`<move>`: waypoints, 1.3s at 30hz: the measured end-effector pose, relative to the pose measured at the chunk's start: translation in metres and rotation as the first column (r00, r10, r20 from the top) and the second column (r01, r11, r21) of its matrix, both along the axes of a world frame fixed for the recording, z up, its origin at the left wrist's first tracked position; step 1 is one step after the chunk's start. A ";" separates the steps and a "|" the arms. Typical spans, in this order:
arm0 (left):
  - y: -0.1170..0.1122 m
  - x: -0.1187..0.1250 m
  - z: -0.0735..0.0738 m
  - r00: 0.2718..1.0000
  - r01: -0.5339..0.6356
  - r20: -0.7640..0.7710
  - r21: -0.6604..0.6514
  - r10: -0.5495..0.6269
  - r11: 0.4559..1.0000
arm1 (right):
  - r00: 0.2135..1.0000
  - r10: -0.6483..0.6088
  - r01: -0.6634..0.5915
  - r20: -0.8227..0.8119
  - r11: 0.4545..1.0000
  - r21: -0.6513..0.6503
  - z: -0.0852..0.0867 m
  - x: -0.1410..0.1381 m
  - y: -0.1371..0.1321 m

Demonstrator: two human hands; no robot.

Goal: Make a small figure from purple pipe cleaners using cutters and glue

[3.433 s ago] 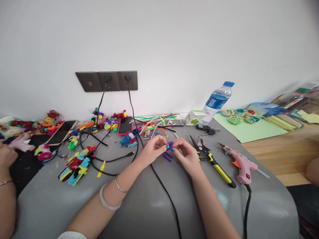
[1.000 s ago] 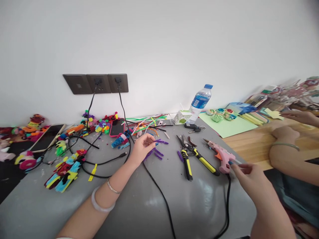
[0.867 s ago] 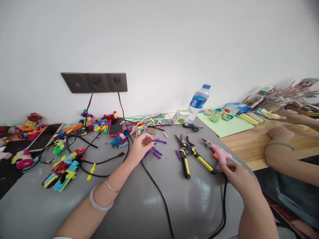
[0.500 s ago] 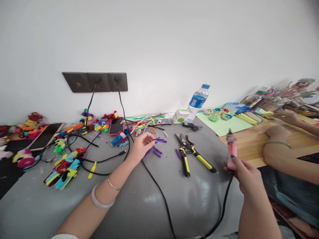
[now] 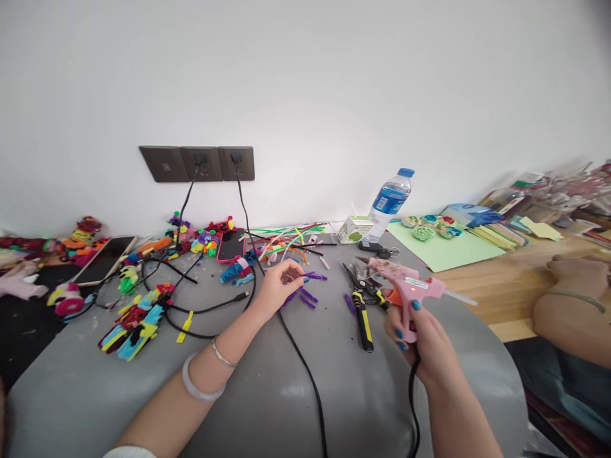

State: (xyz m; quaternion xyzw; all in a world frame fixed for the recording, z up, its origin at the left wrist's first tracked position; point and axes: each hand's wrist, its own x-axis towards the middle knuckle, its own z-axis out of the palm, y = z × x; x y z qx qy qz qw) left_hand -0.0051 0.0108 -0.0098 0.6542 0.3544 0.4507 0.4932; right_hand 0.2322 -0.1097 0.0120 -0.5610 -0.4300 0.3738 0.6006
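Observation:
My right hand [image 5: 422, 334] grips a pink hot glue gun [image 5: 405, 283] by its handle, fingers around the orange trigger. Its nozzle points left, a glue stick pokes out of the back, and a black cord hangs below. My left hand [image 5: 281, 286] is closed in a pinch on a short purple pipe cleaner piece [image 5: 317, 276] at the fingertips. More purple pipe cleaner pieces [image 5: 308, 298] lie just below that hand. Partly behind the glue gun are yellow-and-black pliers [image 5: 363, 318], lying on the grey table [image 5: 267, 394].
Pipe cleaner figures [image 5: 136, 324], black cables and a phone [image 5: 231, 245] lie left. Loose pipe cleaners [image 5: 286, 238], a drink carton [image 5: 354, 229], a water bottle [image 5: 391, 197] and keys [image 5: 391, 252] are at the back. Another person's arm [image 5: 573, 312] rests at right, near green paper [image 5: 458, 251].
My right hand has brought the glue gun left, from the table's right side to above the pliers, and turned its nozzle leftward. My left hand stays pinched by the purple pieces. The view has shifted slightly.

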 end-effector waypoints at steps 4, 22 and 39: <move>-0.001 0.000 0.000 1.000 -0.002 0.007 0.001 0.002 1.000 | 0.970 0.186 -0.197 -0.157 0.979 -0.058 -0.013 -0.022 0.004; -0.001 0.000 0.002 0.999 -0.052 0.004 0.001 0.052 0.999 | 0.952 0.305 -0.304 -0.016 0.944 -0.129 -0.023 -0.022 0.006; -0.001 0.000 0.002 0.999 -0.035 -0.011 0.021 0.035 0.999 | 0.950 0.312 -0.306 0.018 0.940 -0.148 -0.024 -0.023 0.008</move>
